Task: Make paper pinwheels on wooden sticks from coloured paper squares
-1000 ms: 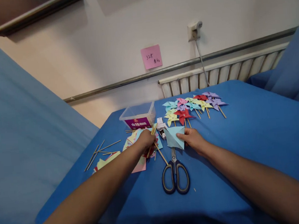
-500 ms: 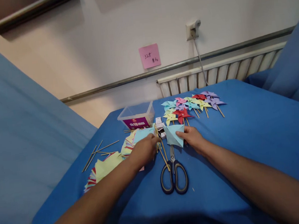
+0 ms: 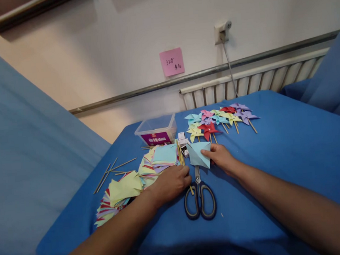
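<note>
My left hand lies on the blue cloth with its fingers curled, fingertips against the wooden sticks just left of the black-handled scissors. Whether it grips a stick I cannot make out. My right hand pinches the right corner of a folded light-blue paper, which rests over the scissor blades. A spread stack of coloured paper squares lies to the left of my left hand.
Several finished paper pinwheels lie at the back of the blue-covered table. A clear plastic box stands behind the papers. Loose sticks lie at the left. A radiator and pink note are on the wall.
My left hand drew back toward me from the paper stack to the sticks beside the scissors, uncovering the papers. My right hand kept hold of the light-blue paper.
</note>
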The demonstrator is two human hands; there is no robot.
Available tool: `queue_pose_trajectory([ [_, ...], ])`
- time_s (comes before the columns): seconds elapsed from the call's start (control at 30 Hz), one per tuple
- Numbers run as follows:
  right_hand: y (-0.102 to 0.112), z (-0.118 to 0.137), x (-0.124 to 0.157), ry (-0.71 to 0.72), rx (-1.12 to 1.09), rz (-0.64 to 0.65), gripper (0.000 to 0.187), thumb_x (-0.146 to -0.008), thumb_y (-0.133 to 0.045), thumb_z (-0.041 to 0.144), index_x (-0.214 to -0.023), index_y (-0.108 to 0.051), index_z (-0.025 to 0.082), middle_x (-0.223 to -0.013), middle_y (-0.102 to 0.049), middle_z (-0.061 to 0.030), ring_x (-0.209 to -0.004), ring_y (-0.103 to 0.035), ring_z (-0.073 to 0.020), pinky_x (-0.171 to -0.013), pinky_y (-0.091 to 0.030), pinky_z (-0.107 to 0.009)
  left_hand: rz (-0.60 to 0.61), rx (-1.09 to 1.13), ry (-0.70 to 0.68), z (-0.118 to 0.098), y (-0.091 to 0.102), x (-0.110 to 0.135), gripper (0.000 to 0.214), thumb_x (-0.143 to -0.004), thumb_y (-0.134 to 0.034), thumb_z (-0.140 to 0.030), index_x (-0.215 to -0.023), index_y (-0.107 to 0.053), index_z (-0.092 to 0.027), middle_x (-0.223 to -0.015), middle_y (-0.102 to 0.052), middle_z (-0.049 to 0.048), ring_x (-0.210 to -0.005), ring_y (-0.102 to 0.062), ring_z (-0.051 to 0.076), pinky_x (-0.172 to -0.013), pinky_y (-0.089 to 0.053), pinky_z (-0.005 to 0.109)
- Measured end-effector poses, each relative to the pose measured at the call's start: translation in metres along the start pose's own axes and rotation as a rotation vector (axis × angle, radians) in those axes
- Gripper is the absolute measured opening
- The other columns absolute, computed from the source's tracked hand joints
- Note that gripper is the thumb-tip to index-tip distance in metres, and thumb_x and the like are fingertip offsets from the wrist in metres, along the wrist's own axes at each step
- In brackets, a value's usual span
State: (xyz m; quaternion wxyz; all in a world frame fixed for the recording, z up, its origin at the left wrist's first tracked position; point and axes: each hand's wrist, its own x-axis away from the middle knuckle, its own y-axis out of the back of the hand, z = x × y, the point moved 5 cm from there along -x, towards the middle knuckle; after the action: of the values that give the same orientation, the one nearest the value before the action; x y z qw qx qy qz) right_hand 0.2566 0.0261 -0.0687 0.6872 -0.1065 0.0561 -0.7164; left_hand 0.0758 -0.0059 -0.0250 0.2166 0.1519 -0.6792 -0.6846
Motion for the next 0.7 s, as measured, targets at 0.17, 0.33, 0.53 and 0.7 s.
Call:
queue_pose_trajectory([
  [0.17, 0.001, -0.002, -0.001, -0.002, 0.012, -0.003, 0.030, -0.060, -0.075, 0.041, -0.070, -0.062, 0.016, -0.057, -0.057, 0.0013, -0.048, -0.040, -0.0095, -0.047, -0.028, -0.025, -0.006, -0.294, -0.251, -0.007, 0.000, -0.001, 0.022, -0.097, -0.041, -0.023, -0.097, -0.062, -0.020, -0.098, -0.062, 0.0080, -0.076, -0.053, 0.021, -0.064, -0.038, 0.035],
  [0.33, 0.004, -0.007, -0.004, 0.017, 0.042, 0.002, 0.033, -0.062, -0.074, 0.044, -0.073, -0.063, 0.015, -0.056, -0.056, 0.0019, -0.047, -0.040, -0.0096, -0.046, -0.027, -0.025, -0.063, -0.343, -0.371, -0.012, 0.005, -0.001, 0.013, -0.095, -0.047, -0.019, -0.095, -0.060, -0.018, -0.090, -0.059, 0.0077, -0.074, -0.051, 0.020, -0.062, -0.038, 0.035],
  [0.53, 0.005, -0.012, -0.007, 0.034, 0.025, -0.009, 0.033, -0.063, -0.074, 0.045, -0.073, -0.063, 0.015, -0.056, -0.057, 0.0018, -0.048, -0.040, -0.0095, -0.046, -0.026, -0.025, -0.096, -0.346, -0.444, -0.014, 0.008, -0.001, 0.011, -0.094, -0.050, -0.019, -0.090, -0.060, -0.018, -0.088, -0.059, 0.0083, -0.074, -0.051, 0.019, -0.062, -0.039, 0.035],
  [0.7, 0.004, -0.008, -0.005, 0.010, 0.018, -0.004, 0.032, -0.062, -0.075, 0.042, -0.074, -0.065, 0.015, -0.057, -0.058, 0.0012, -0.047, -0.040, -0.0091, -0.046, -0.026, -0.025, -0.096, -0.317, -0.406, -0.011, 0.005, 0.007, 0.019, -0.096, -0.043, -0.018, -0.091, -0.061, -0.018, -0.084, -0.061, 0.0077, -0.070, -0.053, 0.018, -0.060, -0.039, 0.032],
])
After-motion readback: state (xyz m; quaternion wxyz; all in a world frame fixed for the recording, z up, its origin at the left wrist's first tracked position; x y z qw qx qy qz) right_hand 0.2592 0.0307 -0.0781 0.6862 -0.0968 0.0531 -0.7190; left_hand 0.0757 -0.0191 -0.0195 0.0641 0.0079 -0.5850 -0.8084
